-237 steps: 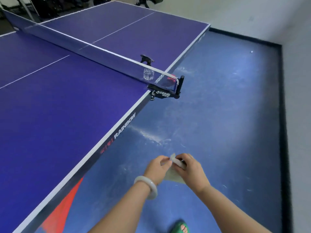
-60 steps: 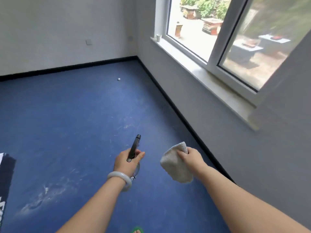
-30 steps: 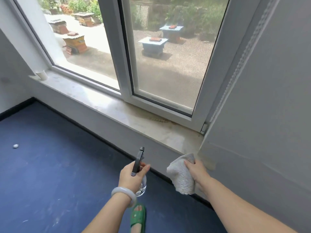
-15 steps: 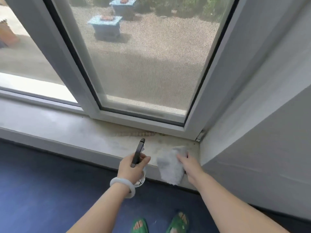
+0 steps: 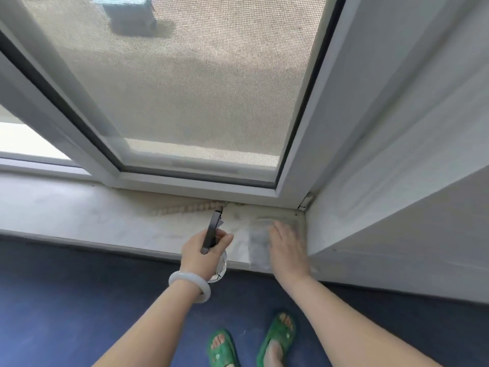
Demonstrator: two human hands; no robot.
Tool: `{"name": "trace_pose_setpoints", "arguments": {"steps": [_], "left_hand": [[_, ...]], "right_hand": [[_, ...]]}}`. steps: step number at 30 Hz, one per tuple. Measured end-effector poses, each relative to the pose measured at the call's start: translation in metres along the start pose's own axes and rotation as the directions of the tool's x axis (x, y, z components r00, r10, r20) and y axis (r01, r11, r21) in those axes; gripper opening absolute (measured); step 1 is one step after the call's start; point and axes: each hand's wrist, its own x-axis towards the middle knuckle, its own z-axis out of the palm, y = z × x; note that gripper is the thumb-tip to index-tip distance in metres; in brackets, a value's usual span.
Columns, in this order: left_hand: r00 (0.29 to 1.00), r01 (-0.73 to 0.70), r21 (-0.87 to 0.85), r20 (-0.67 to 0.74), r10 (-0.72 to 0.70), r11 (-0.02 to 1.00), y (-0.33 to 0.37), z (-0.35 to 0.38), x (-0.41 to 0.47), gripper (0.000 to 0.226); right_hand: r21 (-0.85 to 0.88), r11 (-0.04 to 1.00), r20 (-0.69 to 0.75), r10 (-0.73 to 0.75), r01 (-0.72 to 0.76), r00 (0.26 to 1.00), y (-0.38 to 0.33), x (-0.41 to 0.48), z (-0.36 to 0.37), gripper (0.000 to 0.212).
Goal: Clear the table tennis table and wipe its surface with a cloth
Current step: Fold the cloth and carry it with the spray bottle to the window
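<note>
Your right hand (image 5: 287,247) lies flat with its fingers stretched out, not clenched, on a pale grey-white terry cloth (image 5: 257,242). The cloth is spread on the pale stone window sill (image 5: 79,218), and that patch is blurred, so I cannot tell how hard you press. Just left of it, your left hand (image 5: 203,256) is clenched around a dark slim flat object (image 5: 211,231) that sticks up out of the fist. A clear rounded vessel (image 5: 220,270) shows under its palm, and whether the two are one spray bottle I cannot tell. The cloth, the task's own tool, sits under your right hand with its near edge at the sill's front lip, and the bench you are meant to clear and wipe is nowhere in view. The main risk is dirt: a band of brownish grime (image 5: 182,210) runs along the window frame just beyond both hands, and a cloth rubbed there would likely carry grit back and smear the playing surface. If you lift the flat hand carelessly, the cloth could slide off the lip onto the blue floor (image 5: 66,300) below your wrists. The left hand carries a crowded load, so any loosening of the fist could drop the clear vessel near your green sandals (image 5: 277,337).
</note>
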Motion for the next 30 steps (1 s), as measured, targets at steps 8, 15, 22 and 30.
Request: {"name": "trace_pose_setpoints", "arguments": {"steps": [8, 15, 22, 30], "left_hand": [[1.0, -0.003, 0.029, 0.009, 0.002, 1.0, -0.014, 0.008, 0.009, 0.012], [0.997, -0.047, 0.005, 0.056, 0.047, 0.999, -0.01, 0.018, 0.018, 0.01], [0.974, -0.211, -0.006, 0.088, 0.211, 0.977, 0.008, 0.047, 0.036, 0.01], [0.977, -0.213, -0.078, 0.004, 0.214, 0.974, 0.006, 0.071, 0.061, 0.014]], "right_hand": [[-0.056, 0.998, 0.249, 0.039, -0.026, 0.968, 0.02, 0.009, 0.024, 0.061], [-0.118, 0.989, 0.221, 0.111, -0.087, 0.969, 0.028, 0.021, 0.022, 0.065], [-0.126, 0.987, 0.272, 0.135, -0.104, 0.953, 0.024, 0.025, 0.021, 0.068], [-0.112, 0.987, 0.306, 0.142, -0.113, 0.941, 0.024, 0.027, 0.015, 0.071]]}}
